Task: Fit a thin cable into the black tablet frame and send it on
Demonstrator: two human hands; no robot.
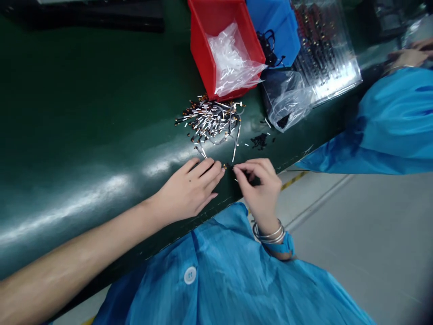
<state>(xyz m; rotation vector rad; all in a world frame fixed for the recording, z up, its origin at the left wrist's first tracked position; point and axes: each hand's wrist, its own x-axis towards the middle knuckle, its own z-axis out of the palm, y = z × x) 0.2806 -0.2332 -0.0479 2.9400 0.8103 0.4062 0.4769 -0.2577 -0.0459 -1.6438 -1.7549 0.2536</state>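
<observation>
My left hand lies palm down on the green table, fingers spread a little, at the near side of a pile of small cables with white sleeves. Just right of its fingertips is a small gold-and-black connector end. My right hand has thumb and forefinger pinched together beside that piece; what they hold is too small to make out. One cable reaches from the pile toward the gap between my hands. A few small black parts lie beyond my right hand.
A red bin holds a bag of white pieces. Beside it are a blue bin with black cables, a clear bag and a clear tray of parts. Another person's blue sleeve is at right.
</observation>
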